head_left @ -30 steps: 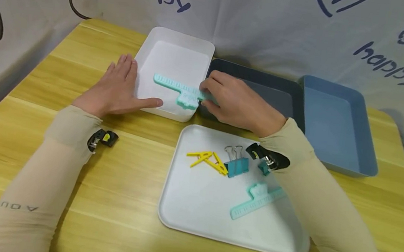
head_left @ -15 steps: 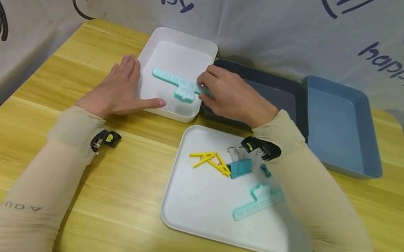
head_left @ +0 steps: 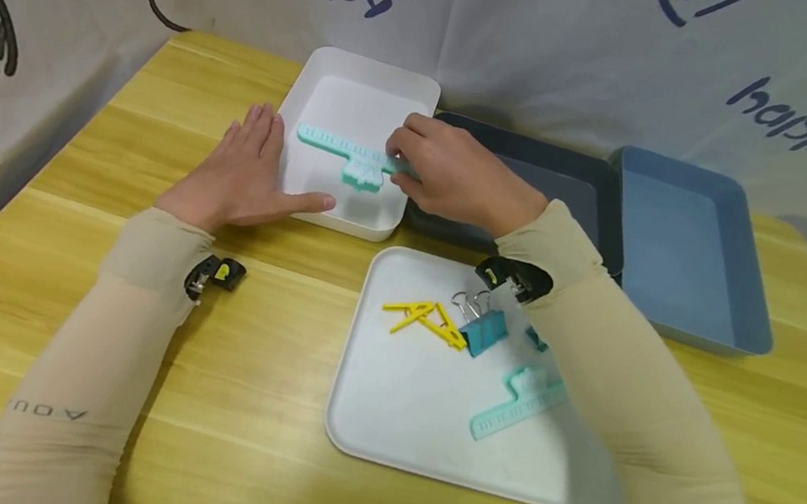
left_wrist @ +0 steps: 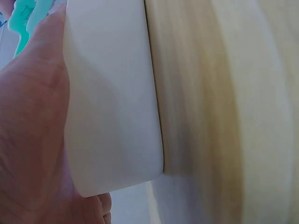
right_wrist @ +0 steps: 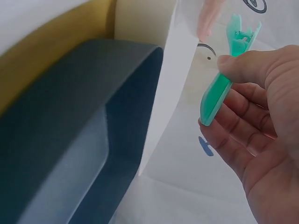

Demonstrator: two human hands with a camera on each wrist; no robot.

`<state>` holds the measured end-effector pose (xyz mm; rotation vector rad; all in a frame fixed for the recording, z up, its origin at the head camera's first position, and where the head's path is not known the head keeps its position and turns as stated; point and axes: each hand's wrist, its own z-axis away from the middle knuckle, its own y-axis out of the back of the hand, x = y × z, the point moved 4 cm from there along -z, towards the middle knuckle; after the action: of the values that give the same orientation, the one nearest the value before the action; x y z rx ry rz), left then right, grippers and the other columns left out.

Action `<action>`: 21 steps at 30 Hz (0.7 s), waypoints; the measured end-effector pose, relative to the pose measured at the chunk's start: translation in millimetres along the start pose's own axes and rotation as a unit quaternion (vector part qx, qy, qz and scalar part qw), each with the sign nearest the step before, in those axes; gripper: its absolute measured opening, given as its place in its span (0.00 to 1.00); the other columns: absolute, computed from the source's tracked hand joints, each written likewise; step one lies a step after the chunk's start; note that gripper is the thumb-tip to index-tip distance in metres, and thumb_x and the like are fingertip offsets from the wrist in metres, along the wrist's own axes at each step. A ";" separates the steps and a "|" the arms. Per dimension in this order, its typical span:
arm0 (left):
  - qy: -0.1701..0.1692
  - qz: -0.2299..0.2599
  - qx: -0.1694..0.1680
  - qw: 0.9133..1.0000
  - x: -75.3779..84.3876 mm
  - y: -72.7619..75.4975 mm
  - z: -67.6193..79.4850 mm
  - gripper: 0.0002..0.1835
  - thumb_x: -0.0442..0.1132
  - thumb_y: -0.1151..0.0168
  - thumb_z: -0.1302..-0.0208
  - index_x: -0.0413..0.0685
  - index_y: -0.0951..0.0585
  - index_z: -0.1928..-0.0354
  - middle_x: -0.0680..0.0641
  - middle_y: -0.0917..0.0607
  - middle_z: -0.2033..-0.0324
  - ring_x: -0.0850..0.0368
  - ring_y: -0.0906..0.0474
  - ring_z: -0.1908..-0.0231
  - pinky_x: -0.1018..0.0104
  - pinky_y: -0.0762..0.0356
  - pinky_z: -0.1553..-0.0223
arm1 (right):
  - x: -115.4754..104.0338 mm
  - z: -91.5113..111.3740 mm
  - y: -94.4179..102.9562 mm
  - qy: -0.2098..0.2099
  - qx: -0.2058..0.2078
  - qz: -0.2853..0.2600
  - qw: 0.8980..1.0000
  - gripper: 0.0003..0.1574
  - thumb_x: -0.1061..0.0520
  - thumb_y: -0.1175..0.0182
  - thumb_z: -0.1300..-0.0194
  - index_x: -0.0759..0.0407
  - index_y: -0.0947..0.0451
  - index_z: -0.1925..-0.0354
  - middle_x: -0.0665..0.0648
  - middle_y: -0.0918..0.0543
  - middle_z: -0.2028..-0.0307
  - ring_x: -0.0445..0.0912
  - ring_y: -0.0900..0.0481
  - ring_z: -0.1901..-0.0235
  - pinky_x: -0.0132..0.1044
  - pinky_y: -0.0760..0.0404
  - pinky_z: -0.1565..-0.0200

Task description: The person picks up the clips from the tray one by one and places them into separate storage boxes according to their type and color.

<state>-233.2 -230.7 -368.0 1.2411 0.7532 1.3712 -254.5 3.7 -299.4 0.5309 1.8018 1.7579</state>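
Observation:
My right hand (head_left: 451,170) pinches one end of a mint-green ruler clip (head_left: 343,152) over the white bin (head_left: 373,67). In the right wrist view the thumb lies on one side of the clip (right_wrist: 217,98) and the fingers on the other. My left hand (head_left: 239,173) lies with straight fingers along the left side of the white bin, its thumb reaching over the near rim. From the left wrist view, the palm is against the bin's outer wall (left_wrist: 110,102).
Right of the white bin stand a dark grey bin (head_left: 530,146) and a blue-grey bin (head_left: 691,245). On the white tray (head_left: 399,411) in front lie yellow clothespins (head_left: 425,322), a teal binder clip (head_left: 484,333) and another ruler clip (head_left: 521,401); the right forearm covers part of it.
The right hand has carried the ruler clip a little left and farther back over the white bin. The left hand keeps its place at the bin's side.

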 end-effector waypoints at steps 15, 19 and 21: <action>-0.002 0.006 -0.008 1.000 -1.0 2.1 2.0 0.75 0.88 0.57 0.43 0.32 0.73 0.22 0.35 0.78 0.20 0.37 0.81 0.18 0.39 0.74 0.17 | -6.1 -22.0 3.2 -0.017 -0.017 -0.021 0.999 0.22 0.54 0.40 0.24 0.62 0.22 0.38 0.61 0.19 0.41 0.52 0.19 0.48 0.44 0.16 0.39; -0.001 0.001 -0.012 1.000 -1.0 1.9 1.7 0.75 0.88 0.58 0.43 0.32 0.72 0.21 0.35 0.78 0.20 0.37 0.81 0.18 0.39 0.73 0.17 | -6.2 -27.3 1.5 -0.016 -0.025 -0.024 0.999 0.22 0.54 0.40 0.24 0.62 0.22 0.38 0.61 0.19 0.41 0.52 0.19 0.48 0.44 0.16 0.39; -0.001 -0.002 -0.012 1.000 -1.0 2.1 1.5 0.75 0.88 0.58 0.43 0.32 0.71 0.21 0.35 0.77 0.20 0.37 0.81 0.18 0.39 0.73 0.17 | -6.3 -30.0 1.0 -0.014 -0.030 -0.023 0.999 0.21 0.54 0.40 0.24 0.62 0.22 0.39 0.61 0.19 0.42 0.52 0.19 0.48 0.44 0.16 0.39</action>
<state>-232.5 -232.5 -366.0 1.2211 0.7345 1.3719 -268.9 -23.4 -298.2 0.4840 1.7240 1.7589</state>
